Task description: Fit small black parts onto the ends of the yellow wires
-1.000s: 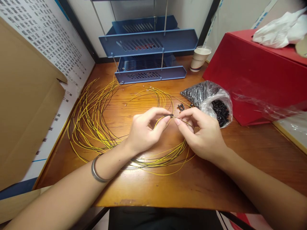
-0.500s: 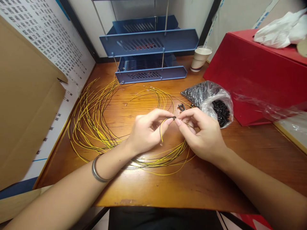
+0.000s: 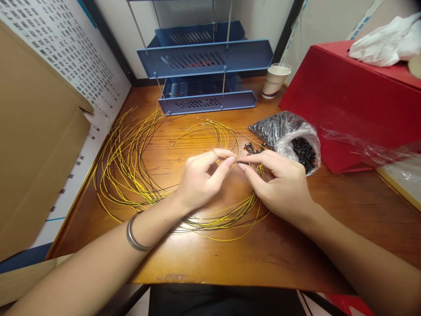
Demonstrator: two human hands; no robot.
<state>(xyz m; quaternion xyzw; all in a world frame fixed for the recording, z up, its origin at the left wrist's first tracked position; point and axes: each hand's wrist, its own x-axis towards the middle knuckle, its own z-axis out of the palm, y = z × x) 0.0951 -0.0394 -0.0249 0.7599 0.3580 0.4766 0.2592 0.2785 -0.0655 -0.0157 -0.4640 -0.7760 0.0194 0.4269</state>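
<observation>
My left hand [image 3: 204, 176] is closed, thumb and forefinger pinching a thin yellow-and-black wire near its end. Opposite it, the thumb and forefinger of my right hand [image 3: 282, 185] pinch a small black part [image 3: 242, 162] at the wire. The fingertips of both hands almost meet, and they partly hide the part, so its exact kind does not show. Beneath and around the hands lies a loose coil of yellow and black wires [image 3: 226, 217]. Several small black fittings [image 3: 251, 148] lie just beyond my right fingers.
An open plastic bag [image 3: 281, 129] of small black parts sits beyond my right hand. Behind stand a blue two-tier tray rack [image 3: 207, 103] and a paper cup [image 3: 275, 82]. A red box [image 3: 345, 105] is on the right, cardboard [image 3: 36, 145] on the left. More wires [image 3: 125, 175] spread left.
The short wire end that hung below my left fingers no longer shows there. My right fingers have shifted slightly, and the black part now lies more lengthwise between the hands.
</observation>
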